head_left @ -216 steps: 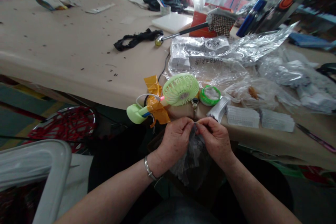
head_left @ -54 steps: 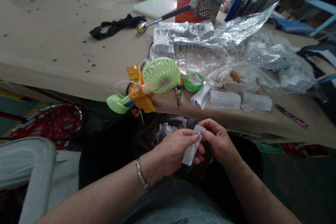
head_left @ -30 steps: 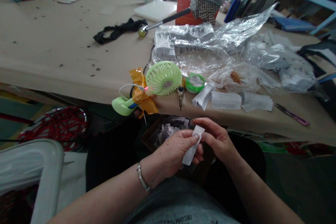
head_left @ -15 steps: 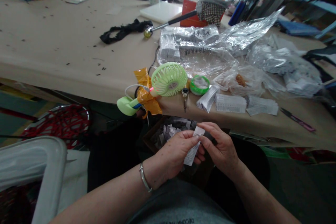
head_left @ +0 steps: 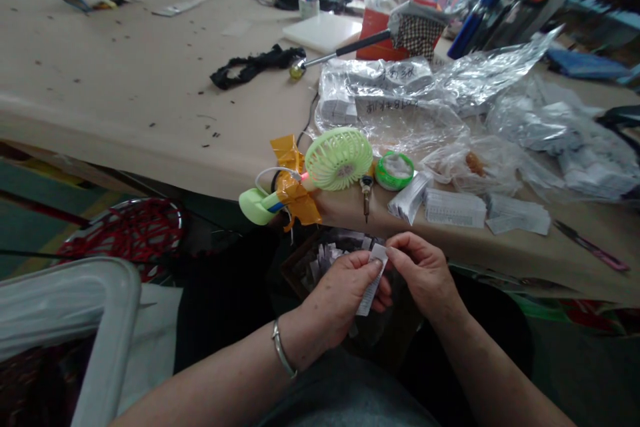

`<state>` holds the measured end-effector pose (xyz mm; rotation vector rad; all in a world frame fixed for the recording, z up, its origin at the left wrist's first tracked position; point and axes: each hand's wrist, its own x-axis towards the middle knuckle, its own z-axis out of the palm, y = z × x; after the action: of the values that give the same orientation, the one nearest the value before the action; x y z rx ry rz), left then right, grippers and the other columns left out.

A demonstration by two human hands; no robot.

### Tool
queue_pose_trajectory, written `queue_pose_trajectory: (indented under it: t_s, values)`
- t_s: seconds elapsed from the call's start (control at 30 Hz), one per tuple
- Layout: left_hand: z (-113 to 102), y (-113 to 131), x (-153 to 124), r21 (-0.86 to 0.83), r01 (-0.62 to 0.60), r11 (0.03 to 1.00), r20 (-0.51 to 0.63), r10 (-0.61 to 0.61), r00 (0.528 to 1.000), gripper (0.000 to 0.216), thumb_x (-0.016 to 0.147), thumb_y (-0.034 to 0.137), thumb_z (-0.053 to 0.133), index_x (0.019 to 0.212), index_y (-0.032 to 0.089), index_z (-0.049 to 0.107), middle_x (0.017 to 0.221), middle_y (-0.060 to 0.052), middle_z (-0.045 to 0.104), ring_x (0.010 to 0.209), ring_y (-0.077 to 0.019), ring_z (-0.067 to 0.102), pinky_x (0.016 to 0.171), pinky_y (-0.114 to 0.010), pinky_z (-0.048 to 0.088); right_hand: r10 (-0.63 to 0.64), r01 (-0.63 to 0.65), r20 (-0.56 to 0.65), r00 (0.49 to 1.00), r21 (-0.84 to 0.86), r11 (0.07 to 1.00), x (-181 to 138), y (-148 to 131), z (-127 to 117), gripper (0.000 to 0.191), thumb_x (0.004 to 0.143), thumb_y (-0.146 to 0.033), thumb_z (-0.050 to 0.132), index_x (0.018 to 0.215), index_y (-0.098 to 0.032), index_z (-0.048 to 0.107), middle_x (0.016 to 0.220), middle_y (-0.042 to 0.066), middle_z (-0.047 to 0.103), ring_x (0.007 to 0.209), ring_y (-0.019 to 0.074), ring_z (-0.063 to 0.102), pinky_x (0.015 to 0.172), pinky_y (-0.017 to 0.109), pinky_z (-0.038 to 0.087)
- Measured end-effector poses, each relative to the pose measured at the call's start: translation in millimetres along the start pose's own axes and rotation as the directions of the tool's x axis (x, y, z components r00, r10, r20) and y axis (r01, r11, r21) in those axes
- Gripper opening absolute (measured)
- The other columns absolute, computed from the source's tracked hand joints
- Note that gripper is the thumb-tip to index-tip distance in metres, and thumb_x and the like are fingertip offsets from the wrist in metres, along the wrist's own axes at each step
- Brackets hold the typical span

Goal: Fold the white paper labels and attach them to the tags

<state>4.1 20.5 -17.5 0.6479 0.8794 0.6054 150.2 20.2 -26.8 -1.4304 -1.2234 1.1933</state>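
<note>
My left hand (head_left: 345,293) and my right hand (head_left: 423,270) meet over my lap, below the table edge. Both pinch a small white printed label strip (head_left: 373,280) by its top; it hangs down between them. Under the hands sits a dark box (head_left: 325,260) with several loose white labels. A pointed tool with a dark tip (head_left: 367,195) pokes out over the table edge just above my hands.
A green mini fan (head_left: 339,159) taped with orange tape sits at the table edge, next to a green tape roll (head_left: 394,171). Stacks of labels (head_left: 454,208) and crinkled plastic bags (head_left: 450,87) cover the right. Scissors (head_left: 590,245) lie far right. A grey chair frame (head_left: 95,320) stands left.
Earlier my fingers pinched something tiny near the tool's tip. Since then both hands have held the label strip; over the last second they barely moved while the view shifted.
</note>
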Motion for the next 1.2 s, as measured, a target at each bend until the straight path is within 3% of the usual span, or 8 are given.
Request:
queue_pose_trajectory:
  t_s: [0.13, 0.23, 0.4, 0.63, 0.77, 1.0, 1.2]
  values:
    - [-3.2, 2.2, 1.5, 0.040, -0.018, 0.999, -0.030, 0.019, 0.999, 0.022, 0.085, 0.033, 0.051, 0.080, 0.014, 0.058, 0.063, -0.001, 0.059, 0.053, -0.0099, 0.053, 0.053, -0.021, 0.042, 0.025, -0.025, 0.028, 0.999, -0.016, 1.000, 5.7, 0.6, 4.5, 0.016, 0.080, -0.033, 0.059, 0.074, -0.018, 0.055, 0.058, -0.005, 0.050, 0.049, 0.0079, 0.044, 0.047, 0.020, 0.036]
    - [-7.8, 6.4, 4.8, 0.148, -0.101, 0.984, -0.090, 0.115, 0.989, 0.021, 0.083, 0.031, 0.052, 0.074, 0.014, 0.060, 0.064, -0.001, 0.059, 0.055, -0.0093, 0.051, 0.054, -0.021, 0.040, -0.009, 0.009, 0.014, 1.000, -0.046, 0.999, 11.4, -3.4, 8.8, 0.017, 0.079, -0.033, 0.058, 0.072, -0.018, 0.055, 0.057, -0.005, 0.048, 0.050, 0.0080, 0.042, 0.047, 0.020, 0.036]
    - [-16.9, 16.9, 11.8, 0.418, -0.312, 0.853, -0.189, 0.418, 0.889, 0.014, 0.081, 0.022, 0.055, 0.080, 0.015, 0.067, 0.073, -0.001, 0.064, 0.068, -0.0116, 0.055, 0.065, -0.022, 0.043, -0.117, 0.115, -0.008, 0.993, -0.138, 0.984, 20.0, -10.1, 16.1, 0.015, 0.079, -0.030, 0.057, 0.070, -0.018, 0.056, 0.060, -0.005, 0.048, 0.054, 0.0079, 0.042, 0.049, 0.019, 0.035]
    - [-23.3, 24.3, 16.8, 0.650, -0.382, 0.658, -0.144, 0.599, 0.787, 0.015, 0.083, 0.020, 0.054, 0.077, 0.016, 0.067, 0.069, 0.001, 0.065, 0.064, -0.0104, 0.056, 0.063, -0.020, 0.042, -0.231, 0.218, -0.015, 0.973, -0.268, 0.938, 25.2, -7.3, 19.9, 0.012, 0.082, -0.026, 0.054, 0.073, -0.018, 0.056, 0.063, -0.004, 0.051, 0.057, 0.0084, 0.045, 0.051, 0.018, 0.037]
    - [-25.6, 24.4, 19.2, 0.687, -0.410, 0.600, -0.106, 0.641, 0.760, 0.016, 0.085, 0.020, 0.053, 0.078, 0.016, 0.067, 0.068, 0.002, 0.065, 0.063, -0.0097, 0.056, 0.061, -0.019, 0.042, -0.269, 0.252, -0.017, 0.963, -0.302, 0.919, 27.0, -6.3, 20.8, 0.011, 0.083, -0.025, 0.053, 0.074, -0.019, 0.056, 0.064, -0.004, 0.052, 0.057, 0.0087, 0.047, 0.052, 0.019, 0.038]
    - [-27.3, 23.8, 25.5, 0.694, -0.420, 0.585, -0.114, 0.665, 0.738, 0.016, 0.085, 0.021, 0.053, 0.076, 0.017, 0.067, 0.067, 0.003, 0.065, 0.061, -0.0093, 0.056, 0.060, -0.019, 0.042, -0.310, 0.288, -0.013, 0.951, -0.327, 0.900, 32.3, -6.8, 21.7, 0.012, 0.084, -0.025, 0.051, 0.075, -0.019, 0.055, 0.064, -0.004, 0.052, 0.059, 0.0092, 0.048, 0.057, 0.020, 0.040]
    - [-27.3, 27.1, 27.4, 0.697, -0.386, 0.604, -0.141, 0.643, 0.753, 0.018, 0.084, 0.024, 0.053, 0.075, 0.017, 0.067, 0.066, 0.002, 0.065, 0.061, -0.0101, 0.056, 0.059, -0.019, 0.042, -0.317, 0.289, -0.021, 0.948, -0.353, 0.890, 33.8, -6.9, 21.5, 0.013, 0.086, -0.026, 0.051, 0.075, -0.020, 0.055, 0.064, -0.004, 0.052, 0.059, 0.0099, 0.049, 0.058, 0.021, 0.040]
